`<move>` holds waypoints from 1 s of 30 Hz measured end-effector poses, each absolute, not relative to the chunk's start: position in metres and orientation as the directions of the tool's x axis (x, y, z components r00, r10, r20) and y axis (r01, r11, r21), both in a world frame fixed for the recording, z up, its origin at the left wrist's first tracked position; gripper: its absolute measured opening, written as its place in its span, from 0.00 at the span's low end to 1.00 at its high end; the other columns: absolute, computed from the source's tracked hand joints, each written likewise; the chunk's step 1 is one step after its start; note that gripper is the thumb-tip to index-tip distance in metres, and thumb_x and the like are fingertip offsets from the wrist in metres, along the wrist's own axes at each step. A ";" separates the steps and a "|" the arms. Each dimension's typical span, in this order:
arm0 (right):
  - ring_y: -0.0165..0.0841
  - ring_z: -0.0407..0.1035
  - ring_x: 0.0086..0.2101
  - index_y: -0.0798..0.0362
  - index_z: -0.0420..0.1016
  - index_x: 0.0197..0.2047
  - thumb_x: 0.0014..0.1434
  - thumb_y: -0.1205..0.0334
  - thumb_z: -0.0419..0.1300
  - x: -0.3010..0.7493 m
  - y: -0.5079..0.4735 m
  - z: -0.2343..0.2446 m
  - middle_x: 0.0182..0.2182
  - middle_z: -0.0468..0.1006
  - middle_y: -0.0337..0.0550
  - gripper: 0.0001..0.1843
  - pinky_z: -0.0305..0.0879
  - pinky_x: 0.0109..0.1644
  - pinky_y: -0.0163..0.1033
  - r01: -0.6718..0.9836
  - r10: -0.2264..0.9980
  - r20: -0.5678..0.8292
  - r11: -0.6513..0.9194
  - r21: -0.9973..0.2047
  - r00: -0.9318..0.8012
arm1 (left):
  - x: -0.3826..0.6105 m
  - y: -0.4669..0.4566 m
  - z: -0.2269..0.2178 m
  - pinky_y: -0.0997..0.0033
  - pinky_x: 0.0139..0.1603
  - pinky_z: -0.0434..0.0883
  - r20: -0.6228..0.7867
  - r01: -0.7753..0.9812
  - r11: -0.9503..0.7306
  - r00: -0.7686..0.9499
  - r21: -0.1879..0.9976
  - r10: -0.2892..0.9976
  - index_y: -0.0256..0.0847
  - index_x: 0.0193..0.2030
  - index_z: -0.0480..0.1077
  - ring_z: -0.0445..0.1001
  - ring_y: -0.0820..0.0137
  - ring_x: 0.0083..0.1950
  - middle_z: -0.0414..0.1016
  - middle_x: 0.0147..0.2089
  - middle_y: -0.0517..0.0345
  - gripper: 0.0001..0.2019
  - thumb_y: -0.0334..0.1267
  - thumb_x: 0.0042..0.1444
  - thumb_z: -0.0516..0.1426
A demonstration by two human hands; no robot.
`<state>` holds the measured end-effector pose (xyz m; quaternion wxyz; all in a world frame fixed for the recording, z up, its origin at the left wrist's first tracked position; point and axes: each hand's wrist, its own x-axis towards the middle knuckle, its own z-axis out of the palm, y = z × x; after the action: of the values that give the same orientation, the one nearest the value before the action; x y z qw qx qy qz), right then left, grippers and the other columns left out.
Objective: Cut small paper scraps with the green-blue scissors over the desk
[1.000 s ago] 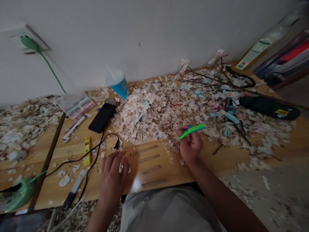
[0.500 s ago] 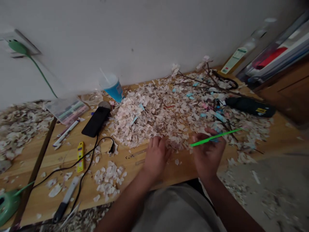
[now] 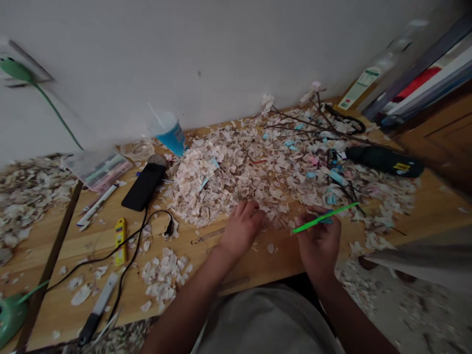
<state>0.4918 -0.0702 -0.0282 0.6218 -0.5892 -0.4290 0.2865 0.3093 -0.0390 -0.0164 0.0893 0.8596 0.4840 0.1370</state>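
A wide heap of pale dried petals (image 3: pixel 217 182) covers the middle of the wooden table. At its front edge my left hand (image 3: pixel 243 226) rests with fingers bent and drawn together; whatever they pinch, if anything, is hidden. My right hand (image 3: pixel 320 243) is closed on a thin bright green stick (image 3: pixel 326 216), held aslant just above the table. A bit of blue shows behind the stick at the fingers. A clear ruler-like strip (image 3: pixel 211 236) lies left of my left hand. Beyond my right hand are petals with blue scraps (image 3: pixel 336 177) among them.
On the left lie a phone (image 3: pixel 144 186), a black cable (image 3: pixel 139 241), a yellow tool (image 3: pixel 120 242) and a grey-bladed knife (image 3: pixel 99 307). A blue cup (image 3: pixel 172 137) stands behind. Branches (image 3: pixel 324 129), a dark pouch (image 3: pixel 383 161) and a bottle (image 3: pixel 363 83) are right. Someone's foot (image 3: pixel 368 263) shows below.
My left hand has shifted slightly right along the petal edge. The green stick in my right hand has dipped a little and tilts more. Another person's foot and clothing have come into view lower right.
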 end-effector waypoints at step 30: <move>0.39 0.79 0.41 0.46 0.74 0.49 0.50 0.51 0.73 0.452 -0.030 -0.024 0.48 0.81 0.47 0.24 0.79 0.45 0.47 -0.084 0.996 0.051 0.058 -0.995 0.080 | 0.295 -0.016 -0.031 0.77 0.26 0.61 -0.232 -0.192 0.231 0.017 0.954 0.973 0.37 0.31 0.75 0.63 0.77 0.23 0.70 0.24 0.63 0.20 0.54 0.45 0.68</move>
<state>0.4515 -0.0296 -0.0237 0.5536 -0.4833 -0.4716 0.4875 0.2954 -0.0156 -0.0309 0.5995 0.3858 0.5061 0.4854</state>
